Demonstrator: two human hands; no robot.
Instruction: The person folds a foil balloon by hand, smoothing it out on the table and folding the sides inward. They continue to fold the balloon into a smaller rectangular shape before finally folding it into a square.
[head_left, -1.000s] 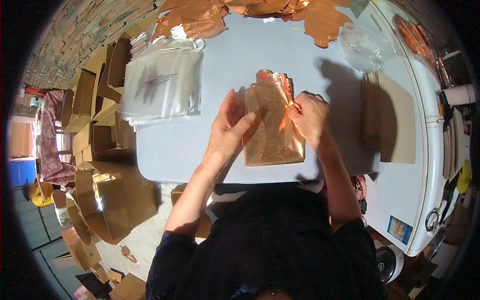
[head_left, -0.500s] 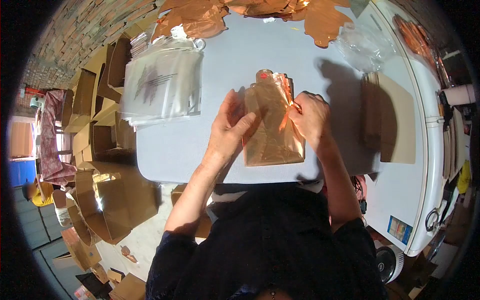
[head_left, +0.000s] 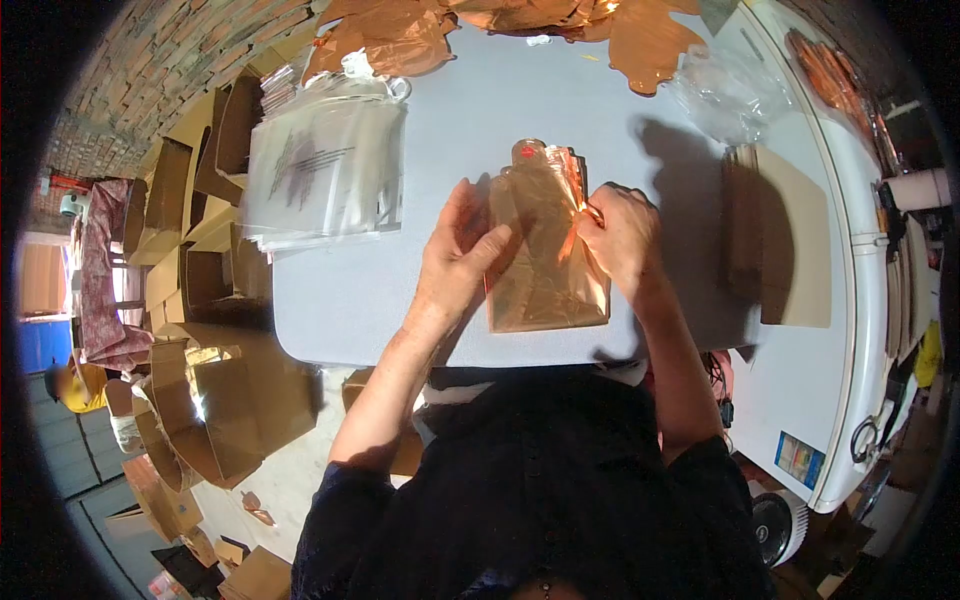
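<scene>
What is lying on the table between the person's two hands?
In the head view, a copper-coloured foil pouch lies flat on the table between the left hand and right hand; both touch it.
</scene>
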